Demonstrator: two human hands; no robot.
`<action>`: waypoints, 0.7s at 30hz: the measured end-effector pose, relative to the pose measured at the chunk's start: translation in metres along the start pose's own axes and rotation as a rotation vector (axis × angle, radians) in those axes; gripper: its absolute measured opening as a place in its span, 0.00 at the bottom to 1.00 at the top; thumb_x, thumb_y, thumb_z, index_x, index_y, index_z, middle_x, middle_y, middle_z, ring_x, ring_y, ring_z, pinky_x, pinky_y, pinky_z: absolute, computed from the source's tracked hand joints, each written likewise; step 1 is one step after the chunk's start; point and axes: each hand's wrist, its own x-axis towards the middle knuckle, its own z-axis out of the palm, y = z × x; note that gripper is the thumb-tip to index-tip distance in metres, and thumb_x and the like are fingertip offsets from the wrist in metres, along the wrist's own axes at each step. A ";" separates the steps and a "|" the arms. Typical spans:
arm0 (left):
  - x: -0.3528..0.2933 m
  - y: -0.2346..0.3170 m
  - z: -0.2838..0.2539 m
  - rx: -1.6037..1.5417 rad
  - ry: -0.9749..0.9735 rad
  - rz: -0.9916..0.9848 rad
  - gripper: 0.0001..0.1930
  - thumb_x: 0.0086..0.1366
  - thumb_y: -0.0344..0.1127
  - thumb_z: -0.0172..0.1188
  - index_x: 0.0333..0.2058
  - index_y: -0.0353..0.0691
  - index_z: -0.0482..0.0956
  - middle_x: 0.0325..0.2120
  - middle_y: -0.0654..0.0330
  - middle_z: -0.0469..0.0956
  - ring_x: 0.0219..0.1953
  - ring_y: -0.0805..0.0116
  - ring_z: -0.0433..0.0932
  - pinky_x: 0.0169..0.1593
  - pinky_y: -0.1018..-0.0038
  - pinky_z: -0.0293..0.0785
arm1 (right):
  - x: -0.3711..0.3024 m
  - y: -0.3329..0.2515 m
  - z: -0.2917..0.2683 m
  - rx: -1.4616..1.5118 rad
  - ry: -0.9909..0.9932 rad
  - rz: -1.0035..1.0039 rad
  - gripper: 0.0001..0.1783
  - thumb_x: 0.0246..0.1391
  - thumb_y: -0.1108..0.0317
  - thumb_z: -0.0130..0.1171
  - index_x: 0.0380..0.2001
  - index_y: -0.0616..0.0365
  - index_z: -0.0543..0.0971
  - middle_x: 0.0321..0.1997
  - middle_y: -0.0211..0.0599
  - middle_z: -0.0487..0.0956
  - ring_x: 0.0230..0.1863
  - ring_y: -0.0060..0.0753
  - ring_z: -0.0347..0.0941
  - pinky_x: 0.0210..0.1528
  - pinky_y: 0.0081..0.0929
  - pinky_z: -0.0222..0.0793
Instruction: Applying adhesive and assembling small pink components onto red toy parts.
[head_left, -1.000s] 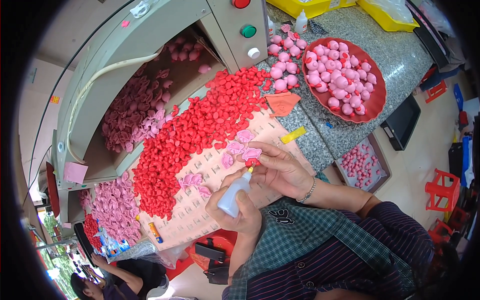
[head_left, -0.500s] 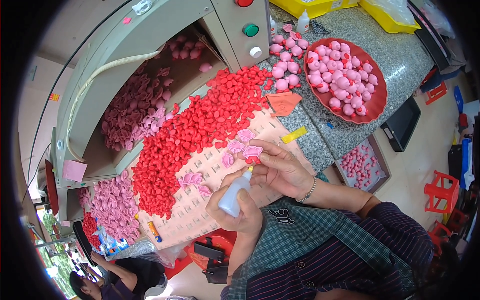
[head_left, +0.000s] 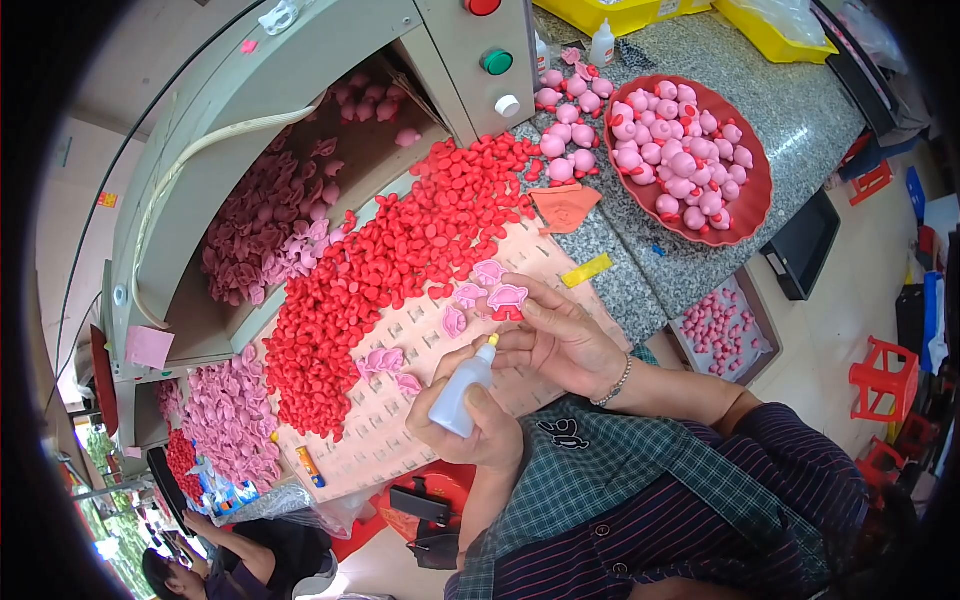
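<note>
My left hand (head_left: 492, 428) is closed round a translucent white squeeze bottle (head_left: 460, 396) with a yellow tip, tilted up toward the right. Between thumb and fingers, my right hand (head_left: 572, 345) pinches a pink molded piece (head_left: 508, 296) with a small red piece (head_left: 506, 313) at its lower edge. The bottle's tip is just below these pieces, apart from them. Several loose pink pieces (head_left: 455, 321) lie on the pale pink mat (head_left: 430, 425), just left of my right hand, and more (head_left: 384, 361) lie farther left.
A long heap of red pieces (head_left: 350, 290) borders the mat's far side. Behind it stands a grey machine (head_left: 425, 90) with pink parts inside. A red bowl (head_left: 755, 205) of pink round figures sits on the granite counter (head_left: 640, 285) at right. At lower left is another person (head_left: 240, 555).
The bottle has drawn back a little to the left and down, so its tip is farther from the pink piece. My right hand still holds the piece, almost unmoved.
</note>
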 end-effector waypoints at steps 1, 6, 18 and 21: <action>0.000 -0.001 0.000 0.005 -0.003 0.002 0.12 0.72 0.34 0.50 0.43 0.31 0.60 0.35 0.38 0.77 0.38 0.56 0.80 0.45 0.66 0.77 | 0.000 0.000 0.001 -0.002 0.017 -0.001 0.26 0.69 0.65 0.47 0.68 0.48 0.59 0.51 0.48 0.79 0.52 0.44 0.79 0.53 0.46 0.78; -0.001 -0.002 -0.001 0.007 -0.017 0.007 0.12 0.71 0.33 0.50 0.44 0.32 0.60 0.35 0.38 0.77 0.38 0.56 0.80 0.46 0.65 0.77 | -0.001 0.000 0.003 -0.020 0.028 -0.007 0.27 0.69 0.66 0.47 0.68 0.48 0.59 0.50 0.46 0.79 0.51 0.42 0.79 0.52 0.45 0.78; -0.002 -0.002 -0.002 0.002 -0.032 0.005 0.11 0.70 0.28 0.50 0.45 0.33 0.59 0.36 0.37 0.77 0.38 0.55 0.80 0.46 0.65 0.76 | -0.002 0.001 -0.002 -0.024 0.015 -0.011 0.28 0.69 0.66 0.47 0.69 0.48 0.58 0.50 0.44 0.79 0.49 0.41 0.80 0.51 0.44 0.78; -0.002 0.001 -0.003 -0.008 -0.037 -0.001 0.10 0.69 0.28 0.50 0.44 0.33 0.59 0.35 0.37 0.77 0.37 0.54 0.80 0.46 0.65 0.76 | -0.001 0.001 -0.003 -0.021 0.000 -0.018 0.28 0.69 0.66 0.47 0.69 0.48 0.57 0.54 0.46 0.78 0.51 0.43 0.79 0.52 0.45 0.78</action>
